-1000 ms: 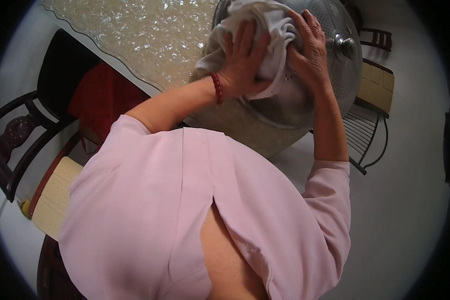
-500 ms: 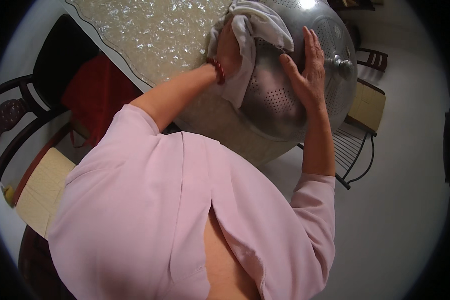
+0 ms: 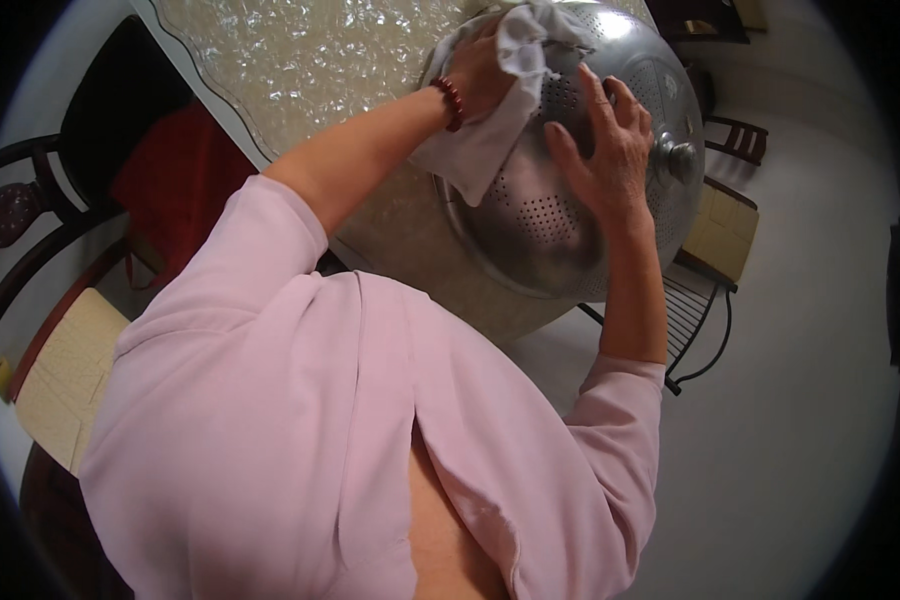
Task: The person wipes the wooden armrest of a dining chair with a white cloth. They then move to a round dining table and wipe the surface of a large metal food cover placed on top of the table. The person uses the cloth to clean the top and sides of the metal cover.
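Note:
A large perforated metal dome cover (image 3: 540, 230) with a knob on top lies on the glass-topped table (image 3: 300, 60). My left hand (image 3: 480, 70), a red bead bracelet on its wrist, presses a white cloth (image 3: 490, 130) against the far upper side of the dome. My right hand (image 3: 605, 140) lies flat on the metal with its fingers spread, just left of the knob (image 3: 682, 160). My pink top fills the lower half of the view.
A dark wooden chair with a red cushion (image 3: 170, 180) stands on the left, and another chair with a cream woven seat (image 3: 65, 370) is nearer. On the right a metal-framed chair (image 3: 710, 260) with a cream pad stands beside the table over a white floor.
My left hand has carried the cloth up and away over the dome, uncovering the perforated metal. My right hand has slid down onto the bare dome near the knob.

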Demonstrator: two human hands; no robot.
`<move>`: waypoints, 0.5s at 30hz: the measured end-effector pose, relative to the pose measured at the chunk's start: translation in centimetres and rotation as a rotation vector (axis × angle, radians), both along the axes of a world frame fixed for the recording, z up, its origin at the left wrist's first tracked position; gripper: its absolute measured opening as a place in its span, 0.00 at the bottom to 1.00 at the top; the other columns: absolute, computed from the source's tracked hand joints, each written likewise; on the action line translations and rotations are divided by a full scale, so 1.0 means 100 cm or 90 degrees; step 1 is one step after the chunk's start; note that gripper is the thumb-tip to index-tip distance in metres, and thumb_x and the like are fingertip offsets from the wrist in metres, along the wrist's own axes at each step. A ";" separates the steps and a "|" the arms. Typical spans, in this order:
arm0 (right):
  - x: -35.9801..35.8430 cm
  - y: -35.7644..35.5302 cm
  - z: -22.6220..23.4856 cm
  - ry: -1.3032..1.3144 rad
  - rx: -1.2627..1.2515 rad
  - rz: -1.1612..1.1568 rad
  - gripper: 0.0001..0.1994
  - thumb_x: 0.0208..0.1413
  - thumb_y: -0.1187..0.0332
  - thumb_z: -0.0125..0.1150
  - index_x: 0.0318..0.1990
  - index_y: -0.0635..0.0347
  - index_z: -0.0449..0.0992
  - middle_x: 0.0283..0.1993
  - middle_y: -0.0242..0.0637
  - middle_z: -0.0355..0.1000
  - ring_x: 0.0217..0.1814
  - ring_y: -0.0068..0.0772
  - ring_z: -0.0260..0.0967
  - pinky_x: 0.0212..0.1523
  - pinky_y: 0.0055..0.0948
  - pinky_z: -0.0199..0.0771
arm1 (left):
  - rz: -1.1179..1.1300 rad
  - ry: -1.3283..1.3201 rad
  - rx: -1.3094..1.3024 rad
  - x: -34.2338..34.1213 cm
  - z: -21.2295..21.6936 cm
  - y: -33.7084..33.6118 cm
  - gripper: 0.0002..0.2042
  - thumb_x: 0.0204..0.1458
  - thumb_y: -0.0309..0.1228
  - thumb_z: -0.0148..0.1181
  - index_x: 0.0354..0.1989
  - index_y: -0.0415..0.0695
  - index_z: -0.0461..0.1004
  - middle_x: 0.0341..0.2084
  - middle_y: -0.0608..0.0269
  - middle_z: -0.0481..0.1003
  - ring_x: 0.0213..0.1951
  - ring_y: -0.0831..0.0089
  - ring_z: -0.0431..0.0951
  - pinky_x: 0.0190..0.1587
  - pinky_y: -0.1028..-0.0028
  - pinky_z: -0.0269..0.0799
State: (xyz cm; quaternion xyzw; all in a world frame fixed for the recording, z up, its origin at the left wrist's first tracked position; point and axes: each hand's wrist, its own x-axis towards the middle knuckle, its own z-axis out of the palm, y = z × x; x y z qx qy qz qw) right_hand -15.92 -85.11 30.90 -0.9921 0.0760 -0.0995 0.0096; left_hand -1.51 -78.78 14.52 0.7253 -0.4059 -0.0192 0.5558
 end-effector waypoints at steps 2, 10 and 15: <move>0.006 -0.011 -0.005 -0.028 -0.001 -0.032 0.32 0.48 0.51 0.62 0.60 0.52 0.66 0.53 0.49 0.61 0.58 0.50 0.57 0.60 0.50 0.50 | -0.010 0.141 -0.134 -0.011 0.001 0.019 0.19 0.54 0.39 0.51 0.53 0.44 0.66 0.54 0.55 0.66 0.58 0.62 0.64 0.60 0.65 0.59; 0.011 -0.006 -0.023 0.078 -0.113 -0.027 0.35 0.54 0.50 0.54 0.66 0.57 0.55 0.71 0.53 0.44 0.73 0.62 0.35 0.65 0.67 0.34 | -0.009 -0.099 0.159 -0.023 -0.008 0.071 0.23 0.52 0.36 0.49 0.57 0.42 0.63 0.53 0.54 0.68 0.57 0.60 0.67 0.64 0.49 0.42; 0.011 0.008 -0.020 0.099 -0.132 -0.036 0.37 0.53 0.50 0.55 0.67 0.60 0.53 0.71 0.54 0.44 0.73 0.65 0.35 0.65 0.66 0.34 | -0.011 -0.301 0.426 -0.055 -0.002 0.113 0.33 0.46 0.36 0.53 0.60 0.30 0.57 0.52 0.44 0.69 0.58 0.57 0.67 0.62 0.34 0.32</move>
